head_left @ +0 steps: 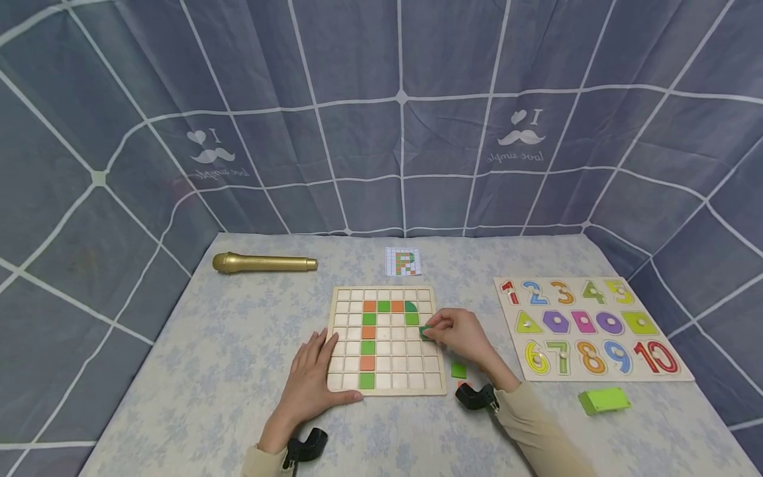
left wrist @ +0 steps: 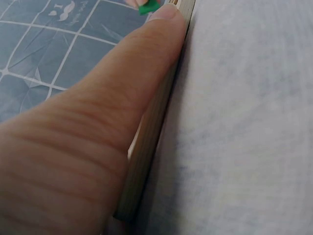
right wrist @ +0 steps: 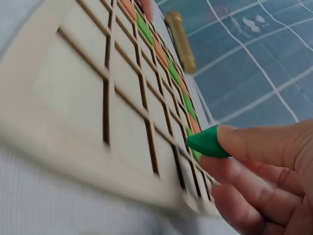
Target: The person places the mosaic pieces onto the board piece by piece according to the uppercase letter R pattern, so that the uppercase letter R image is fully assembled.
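Note:
A wooden grid board (head_left: 440,377) lies on the table, with orange and green square tiles in a column and along part of an upper row. A dark green tile with a curved edge (head_left: 411,307) sits at that row's right end. My left hand (head_left: 312,374) rests at the board's lower left corner, fingers on the left edge and thumb along the near edge. Between thumb and fingers, my right hand (head_left: 461,336) pinches another dark green curved tile (right wrist: 209,142) over the board's right side. A light green tile (head_left: 458,370) lies by the board's right edge.
Behind the board is a small pattern card (head_left: 403,262). A gold microphone (head_left: 265,263) lies at the back left. On the right are a number-and-shape puzzle board (head_left: 518,358) and a green block (head_left: 604,401). An orange tile (head_left: 464,383) is partly hidden by the right wrist camera.

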Available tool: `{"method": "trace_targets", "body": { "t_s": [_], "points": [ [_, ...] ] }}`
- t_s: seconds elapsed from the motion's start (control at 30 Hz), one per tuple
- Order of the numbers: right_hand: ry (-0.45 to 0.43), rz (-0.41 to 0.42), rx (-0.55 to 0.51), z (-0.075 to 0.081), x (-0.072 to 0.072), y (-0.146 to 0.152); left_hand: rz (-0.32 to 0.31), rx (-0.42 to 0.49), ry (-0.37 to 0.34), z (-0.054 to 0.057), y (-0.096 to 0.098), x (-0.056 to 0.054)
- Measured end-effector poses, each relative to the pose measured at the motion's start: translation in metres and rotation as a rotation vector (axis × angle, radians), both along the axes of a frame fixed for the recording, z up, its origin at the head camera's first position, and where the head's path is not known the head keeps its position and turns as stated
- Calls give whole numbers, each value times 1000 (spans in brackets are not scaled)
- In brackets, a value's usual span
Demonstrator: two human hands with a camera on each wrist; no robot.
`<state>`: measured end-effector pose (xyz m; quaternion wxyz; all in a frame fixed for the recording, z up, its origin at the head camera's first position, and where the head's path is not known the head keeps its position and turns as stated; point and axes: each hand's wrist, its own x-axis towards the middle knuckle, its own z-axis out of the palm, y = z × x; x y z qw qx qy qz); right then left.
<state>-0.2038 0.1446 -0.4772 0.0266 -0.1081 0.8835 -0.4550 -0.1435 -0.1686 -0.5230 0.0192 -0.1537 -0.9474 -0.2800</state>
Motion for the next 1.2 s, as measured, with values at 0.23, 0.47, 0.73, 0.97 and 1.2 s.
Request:
{"method": "trace_targets", "body": {
  "t_s": [0.23, 0.47, 0.73, 0.97, 1.2],
  "points": [
    [-22, 12, -38, -7, -5, -18, -2, 1, -2, 0, 1, 0],
    [-59, -20, 10, -8, -10, -22, 1, 1, 2, 1, 1, 1],
    [-80, -7, 55, -2, -14, -24, 0, 7, 6, 1, 1, 1],
    [-51, -14, 122, 1, -15, -26, -1, 11, 9, 2, 2, 2],
    [-47, -32, 211, 3, -13, -28, -7, 12, 25, 3, 2, 1]
  ]
}}
